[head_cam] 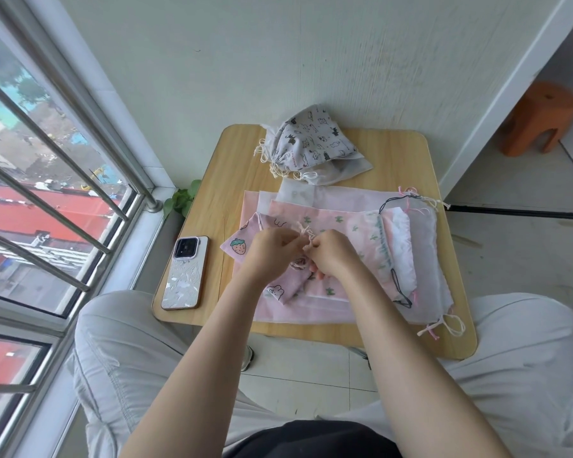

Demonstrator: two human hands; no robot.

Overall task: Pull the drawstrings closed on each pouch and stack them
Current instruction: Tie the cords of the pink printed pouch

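A small pink pouch (242, 246) with a strawberry and bunny print lies on top of a flat pile of pouches (344, 233) at the middle of the wooden table (212, 180). My left hand (272, 252) and my right hand (331, 252) meet over it, both pinching its pale drawstring (306, 234), and they hide most of the pouch's middle. A grey cat-print pouch (315, 140) lies cinched with others beneath it at the far edge of the table.
A phone (184, 276) in a white patterned case lies at the table's left front. Cord ends (444, 327) hang off the pile at the right. A window with metal bars is at the left, a plant (181, 200) behind the table, an orange stool (540, 117) at the right.
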